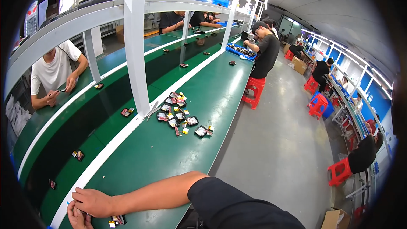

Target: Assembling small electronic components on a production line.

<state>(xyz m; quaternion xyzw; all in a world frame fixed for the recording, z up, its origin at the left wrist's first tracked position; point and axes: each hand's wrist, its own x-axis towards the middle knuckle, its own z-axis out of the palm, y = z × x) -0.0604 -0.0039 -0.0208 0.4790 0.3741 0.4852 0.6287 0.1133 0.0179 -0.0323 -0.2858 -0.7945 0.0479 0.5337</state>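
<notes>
"Green bench (148, 157): what's on it?"
"Parts (172, 121) heaped farther up; another part (121, 219) just beside the right hand (95, 202)."
"Grasping anything?"
"Can't tell. Right and left hand (76, 218) meet, fingers bent, whatever's between them hidden."

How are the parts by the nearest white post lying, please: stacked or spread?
Spread: the parts lie loosely at mixed angles, with green bench showing between some.

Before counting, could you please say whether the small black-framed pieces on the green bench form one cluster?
No, one piece lies near the right hand, well apart.
</notes>
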